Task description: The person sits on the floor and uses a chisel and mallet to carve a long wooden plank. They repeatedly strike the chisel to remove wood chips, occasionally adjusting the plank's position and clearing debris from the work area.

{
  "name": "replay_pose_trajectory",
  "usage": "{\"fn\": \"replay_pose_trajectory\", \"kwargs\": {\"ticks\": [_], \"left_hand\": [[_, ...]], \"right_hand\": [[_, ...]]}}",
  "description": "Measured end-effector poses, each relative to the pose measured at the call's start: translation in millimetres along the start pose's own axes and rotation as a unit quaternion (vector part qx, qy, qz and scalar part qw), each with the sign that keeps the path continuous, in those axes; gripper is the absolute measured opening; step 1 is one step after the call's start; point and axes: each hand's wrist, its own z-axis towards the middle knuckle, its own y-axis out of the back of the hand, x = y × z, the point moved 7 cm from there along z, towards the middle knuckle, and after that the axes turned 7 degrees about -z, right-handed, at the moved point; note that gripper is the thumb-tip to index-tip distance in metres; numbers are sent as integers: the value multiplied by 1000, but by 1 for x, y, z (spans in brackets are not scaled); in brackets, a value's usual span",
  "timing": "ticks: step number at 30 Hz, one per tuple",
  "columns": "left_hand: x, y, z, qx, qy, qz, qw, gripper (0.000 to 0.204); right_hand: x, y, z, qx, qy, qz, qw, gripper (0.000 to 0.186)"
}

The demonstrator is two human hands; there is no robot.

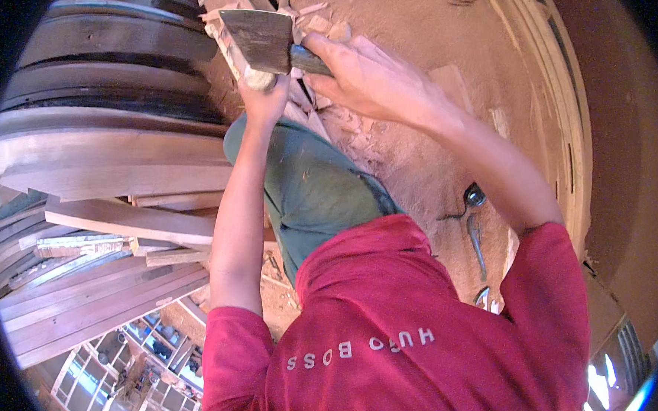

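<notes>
My right hand (340, 72) grips the dark handle (304, 59) of a hatchet with a broad, flat metal blade (254, 36), which hangs over my left hand (264, 92) at the top of the view. My left hand is closed on a pale, narrow piece of wood (258, 80), partly hidden behind the blade. Chips and shavings (355, 136) lie around and beneath both hands. My leg in green trousers (323, 183) is just below them.
Dark boards (107, 37) are stacked at upper left, with lighter planks (108, 153) below and open wooden frames (97, 368) at lower left. Sawdust (435, 32) covers the ground at right, where a black object with a strap (475, 194) lies near a long pale timber edge (570, 144).
</notes>
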Motion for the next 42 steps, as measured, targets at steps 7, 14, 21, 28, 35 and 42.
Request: {"fn": "replay_pose_trajectory", "kwargs": {"ticks": [7, 14, 21, 28, 35, 42], "left_hand": [[24, 12, -6, -1, -1, -25, 1000, 25], [41, 26, -18, -53, 45, -75, 995, 28], [29, 18, -16, -3, 36, -43, 998, 25], [21, 14, -21, 62, -15, 57, 996, 30], [14, 49, 52, -156, 64, -155, 973, 14], [-1, 26, 50, -29, 18, -2, 999, 10]], "right_hand": [[21, 3, -16, -73, 40, 80, 993, 34], [34, 16, -17, -186, 80, 136, 970, 36], [23, -1, -19, -17, -11, 84, 996, 33], [4, -29, -19, 52, -29, 58, 997, 35], [11, 16, -37, -116, -20, 174, 978, 36], [-16, 4, -48, -114, -121, 210, 964, 36]]}}
